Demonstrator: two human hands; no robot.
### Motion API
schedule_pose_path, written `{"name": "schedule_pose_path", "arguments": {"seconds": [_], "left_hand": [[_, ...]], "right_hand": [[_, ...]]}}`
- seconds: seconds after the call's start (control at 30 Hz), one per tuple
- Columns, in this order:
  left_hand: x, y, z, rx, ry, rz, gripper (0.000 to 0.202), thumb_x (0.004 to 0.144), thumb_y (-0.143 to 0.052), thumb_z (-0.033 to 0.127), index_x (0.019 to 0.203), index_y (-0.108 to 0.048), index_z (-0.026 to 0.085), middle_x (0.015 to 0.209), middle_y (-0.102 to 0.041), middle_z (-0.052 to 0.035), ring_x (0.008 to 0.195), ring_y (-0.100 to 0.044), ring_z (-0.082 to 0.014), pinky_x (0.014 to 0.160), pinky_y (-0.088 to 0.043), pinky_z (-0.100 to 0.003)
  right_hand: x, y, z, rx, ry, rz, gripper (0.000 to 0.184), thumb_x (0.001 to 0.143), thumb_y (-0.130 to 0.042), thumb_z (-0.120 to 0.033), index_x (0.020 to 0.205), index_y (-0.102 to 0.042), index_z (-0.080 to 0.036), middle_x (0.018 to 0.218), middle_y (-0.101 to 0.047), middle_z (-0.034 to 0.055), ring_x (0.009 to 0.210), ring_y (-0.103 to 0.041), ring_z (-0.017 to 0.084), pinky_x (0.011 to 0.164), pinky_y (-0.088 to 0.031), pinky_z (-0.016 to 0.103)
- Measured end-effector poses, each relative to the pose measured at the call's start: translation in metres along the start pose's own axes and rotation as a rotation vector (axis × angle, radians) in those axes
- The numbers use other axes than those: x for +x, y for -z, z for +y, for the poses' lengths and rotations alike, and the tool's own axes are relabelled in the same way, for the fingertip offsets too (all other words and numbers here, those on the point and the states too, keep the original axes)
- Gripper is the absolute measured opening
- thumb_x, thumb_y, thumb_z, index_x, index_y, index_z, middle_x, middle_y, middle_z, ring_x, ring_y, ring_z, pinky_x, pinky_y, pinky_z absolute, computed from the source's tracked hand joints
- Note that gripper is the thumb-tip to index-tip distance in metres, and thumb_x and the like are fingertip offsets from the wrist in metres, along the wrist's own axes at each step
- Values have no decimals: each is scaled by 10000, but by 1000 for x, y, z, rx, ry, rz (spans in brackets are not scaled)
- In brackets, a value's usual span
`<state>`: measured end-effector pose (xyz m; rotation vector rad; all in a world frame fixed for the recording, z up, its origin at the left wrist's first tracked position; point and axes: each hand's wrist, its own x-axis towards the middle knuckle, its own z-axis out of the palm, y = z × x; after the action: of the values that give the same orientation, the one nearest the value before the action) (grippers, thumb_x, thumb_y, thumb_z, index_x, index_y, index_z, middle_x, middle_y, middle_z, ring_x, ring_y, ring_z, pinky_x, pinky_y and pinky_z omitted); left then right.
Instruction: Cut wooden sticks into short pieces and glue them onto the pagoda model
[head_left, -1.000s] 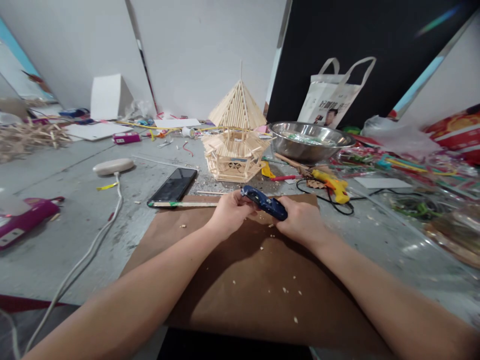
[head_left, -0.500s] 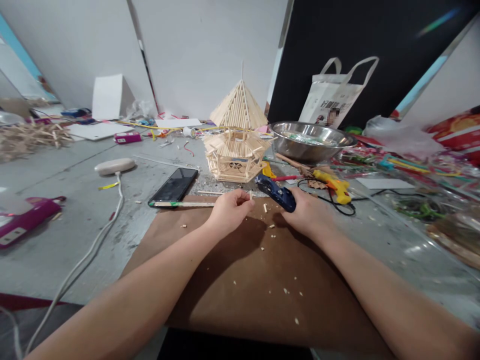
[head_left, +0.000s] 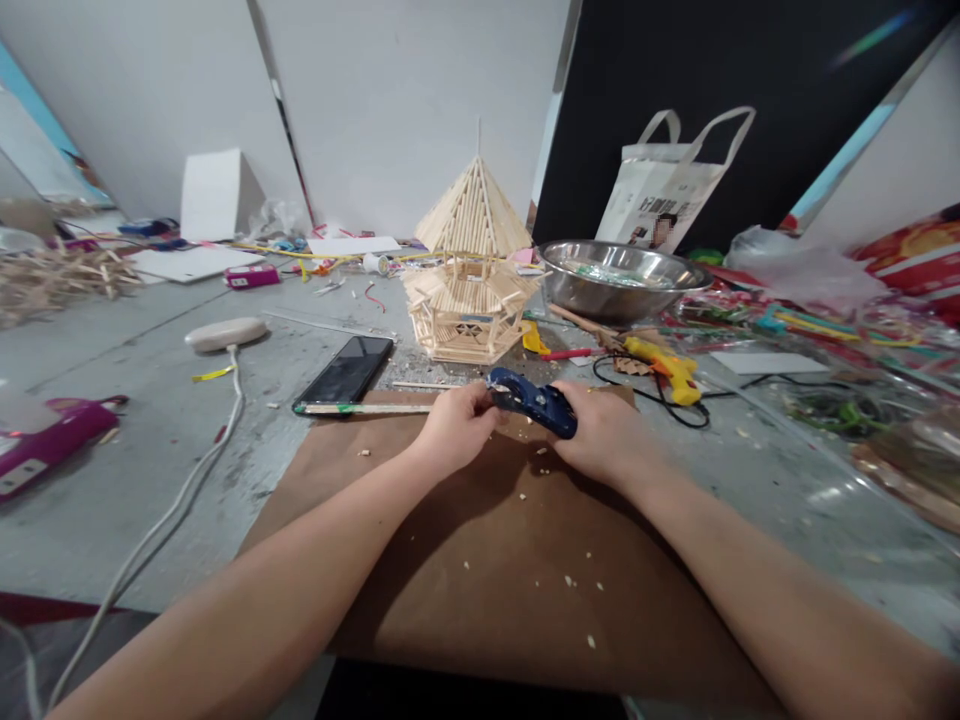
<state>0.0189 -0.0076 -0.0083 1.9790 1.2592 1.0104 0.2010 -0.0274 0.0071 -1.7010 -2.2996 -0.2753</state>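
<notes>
My right hand (head_left: pixel 604 432) grips a dark blue hand tool (head_left: pixel 546 404) above a brown sheet (head_left: pixel 450 590) scattered with pale chips (head_left: pixel 591 641). My left hand (head_left: pixel 454 428) curls at the tool's far end; I cannot tell whether it pinches anything. Beyond stands a pavilion model (head_left: pixel 474 292) of pale sticks, with a phone (head_left: pixel 346 374) to its left.

From close by, one head-worn camera looks forward and down over the tabletop (head_left: pixel 150 400).
</notes>
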Motion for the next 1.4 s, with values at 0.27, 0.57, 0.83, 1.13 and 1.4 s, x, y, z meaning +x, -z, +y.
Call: {"name": "schedule_pose_path", "arguments": {"seconds": [0.27,0.57,0.83,1.13,1.4], "left_hand": [[-2,0,2,5,33,11,101,629,-494,194,610,-579,143,560,-569,12,529,-480,-97,496,-334,-192],[-1,-1,1,-56,67,-5,105,624,-496,185,613,-588,137,603,-612,-8,584,-536,-124,568,-404,-221],[1,-4,-6,-119,62,-3,74,608,-515,161,624,-581,132,607,-610,-9,605,-549,-131,582,-427,-232],[1,-5,-7,-150,52,-6,82,606,-508,143,624,-588,132,611,-614,-9,604,-551,-128,569,-429,-223],[0,-3,-3,-161,58,-4,105,592,-493,121,610,-596,130,594,-614,-3,591,-546,-124,555,-423,-211]], "right_hand": [[-2,-2,-1,-27,-7,-5,444,619,-531,-280,1050,-482,-184,927,-629,70,812,-575,229,681,-390,302],[-3,-2,-3,-44,-30,-38,438,632,-534,-303,1056,-479,-206,939,-634,52,805,-582,219,643,-379,286],[-3,-2,-3,-36,-17,-36,428,634,-515,-286,1051,-482,-200,964,-628,56,818,-581,220,654,-384,288],[-4,-3,-4,-27,-21,-33,419,631,-506,-287,1040,-495,-197,941,-635,57,810,-587,226,622,-385,290],[-4,0,-6,-59,-40,-62,322,642,-492,-305,953,-517,-226,828,-654,28,717,-598,205,529,-334,264]]}}
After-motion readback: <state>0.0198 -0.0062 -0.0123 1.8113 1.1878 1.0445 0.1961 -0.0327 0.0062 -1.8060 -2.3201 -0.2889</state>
